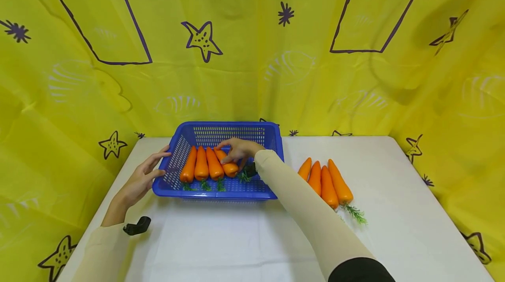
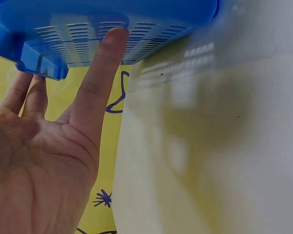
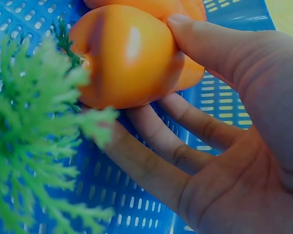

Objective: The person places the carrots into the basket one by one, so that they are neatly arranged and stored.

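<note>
Your left hand (image 1: 139,182), fingers extended against the blue basket (image 1: 169,191) at left, may let it slide under light contact; inside, right of three carrots (image 1: 201,165), the slanted carrot (image 1: 230,169) your right hand (image 1: 240,148) grips may roll if released unaligned.

Wore close-fitting cream sleeves (image 1: 305,205) down to the wrists, black fabric (image 1: 360,271) higher up the right arm, and black wrist pieces (image 1: 136,226).

You can read no words, labels, brands or numbers here. The yellow sheet backdrop (image 1: 236,93) before you bears only drawings: purple-outlined spotted stars (image 1: 203,40), purple four-sided frames (image 1: 104,23) and pale fish-like shapes (image 1: 293,66).
</note>
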A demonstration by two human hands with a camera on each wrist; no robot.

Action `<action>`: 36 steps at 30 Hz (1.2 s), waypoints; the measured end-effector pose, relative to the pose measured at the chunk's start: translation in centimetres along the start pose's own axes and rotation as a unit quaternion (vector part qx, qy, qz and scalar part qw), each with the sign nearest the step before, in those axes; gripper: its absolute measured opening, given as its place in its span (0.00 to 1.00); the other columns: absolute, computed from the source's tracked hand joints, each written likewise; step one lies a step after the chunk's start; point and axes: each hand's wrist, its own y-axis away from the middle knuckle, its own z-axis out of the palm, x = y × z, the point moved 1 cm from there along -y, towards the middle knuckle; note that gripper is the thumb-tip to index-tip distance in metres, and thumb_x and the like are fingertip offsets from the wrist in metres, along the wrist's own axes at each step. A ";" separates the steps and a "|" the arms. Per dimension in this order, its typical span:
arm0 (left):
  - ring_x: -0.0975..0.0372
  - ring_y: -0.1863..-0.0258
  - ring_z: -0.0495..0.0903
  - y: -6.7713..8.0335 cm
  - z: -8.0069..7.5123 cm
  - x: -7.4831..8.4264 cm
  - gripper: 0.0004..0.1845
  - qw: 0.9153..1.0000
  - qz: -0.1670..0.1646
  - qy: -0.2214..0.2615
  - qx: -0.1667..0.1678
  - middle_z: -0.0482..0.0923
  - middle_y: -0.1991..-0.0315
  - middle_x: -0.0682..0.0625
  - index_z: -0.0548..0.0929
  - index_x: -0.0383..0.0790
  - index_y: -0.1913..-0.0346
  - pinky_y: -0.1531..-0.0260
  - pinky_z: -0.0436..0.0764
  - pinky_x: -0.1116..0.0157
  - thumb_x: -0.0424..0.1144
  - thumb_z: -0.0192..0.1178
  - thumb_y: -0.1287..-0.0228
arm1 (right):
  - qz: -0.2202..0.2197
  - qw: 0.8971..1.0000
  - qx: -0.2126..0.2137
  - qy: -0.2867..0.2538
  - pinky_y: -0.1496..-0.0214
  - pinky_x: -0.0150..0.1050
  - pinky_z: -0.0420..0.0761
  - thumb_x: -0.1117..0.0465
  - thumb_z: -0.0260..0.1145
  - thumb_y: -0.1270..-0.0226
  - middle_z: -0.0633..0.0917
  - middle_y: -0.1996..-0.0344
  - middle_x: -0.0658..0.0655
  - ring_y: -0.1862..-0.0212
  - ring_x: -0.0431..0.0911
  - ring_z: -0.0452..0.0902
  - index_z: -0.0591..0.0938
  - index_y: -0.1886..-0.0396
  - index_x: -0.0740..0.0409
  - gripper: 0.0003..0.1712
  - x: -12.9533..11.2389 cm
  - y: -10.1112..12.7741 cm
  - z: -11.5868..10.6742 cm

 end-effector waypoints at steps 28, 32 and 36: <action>0.72 0.33 0.64 0.0 -0.1 -0.1 0.28 1.000 0.001 -0.003 -0.002 0.36 0.15 0.49 0.62 0.39 0.23 0.51 0.86 0.61 0.31 0.51 0.21 | -0.043 0.981 -0.032 0.184 0.51 0.55 0.87 0.57 0.67 0.26 0.78 0.39 0.67 0.44 0.62 0.80 0.63 0.20 0.48 0.39 -3.7 3.9 -1.7; 0.52 0.24 0.56 0.0 0.0 0.0 0.28 1.000 -0.006 -0.011 0.003 0.36 0.15 0.50 0.62 0.40 0.22 0.50 0.86 0.61 0.31 0.52 0.21 | -0.094 0.963 -0.016 0.254 0.50 0.51 0.87 0.54 0.68 0.26 0.78 0.39 0.67 0.45 0.59 0.80 0.64 0.20 0.49 0.38 -4.2 5.1 -2.2; 0.37 0.22 0.43 0.0 0.1 0.1 0.28 1.000 -0.011 -0.013 0.004 0.36 0.15 0.51 0.62 0.41 0.22 0.50 0.86 0.62 0.32 0.52 0.21 | -0.140 0.939 0.000 0.314 0.44 0.45 0.82 0.54 0.69 0.27 0.77 0.34 0.61 0.41 0.52 0.78 0.67 0.21 0.49 0.38 -4.6 6.5 -2.7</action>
